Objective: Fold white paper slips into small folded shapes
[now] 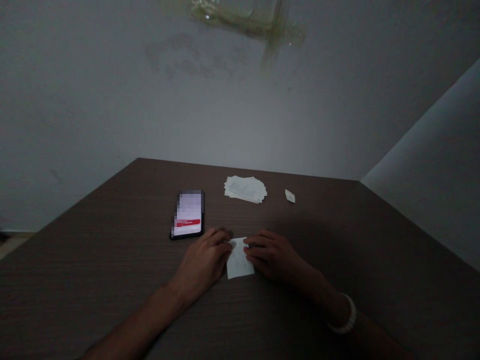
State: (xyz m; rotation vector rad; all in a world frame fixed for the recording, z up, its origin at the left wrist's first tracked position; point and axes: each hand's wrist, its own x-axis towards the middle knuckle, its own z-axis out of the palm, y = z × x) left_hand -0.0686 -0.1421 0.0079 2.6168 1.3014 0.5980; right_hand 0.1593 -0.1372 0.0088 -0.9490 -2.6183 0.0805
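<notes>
A small slip of paper [240, 262] with lines of dark text lies near the middle of the table. My left hand [204, 257] grips its left edge with bent fingers. At the opposite edge, the fingers of my right hand [273, 256] are curled onto the upper right side, and the thumb is hidden. A white band circles my right wrist. Beyond my hands sits a fanned pile of similar printed slips [245, 189]. The writing is too small to read.
On the dark wooden table [93, 250], a lit phone [187, 214] lies left of the pile, close to my left hand. A small folded white paper [290, 196] lies right of the pile. A stained wall [225, 110] rises behind the table's far edge.
</notes>
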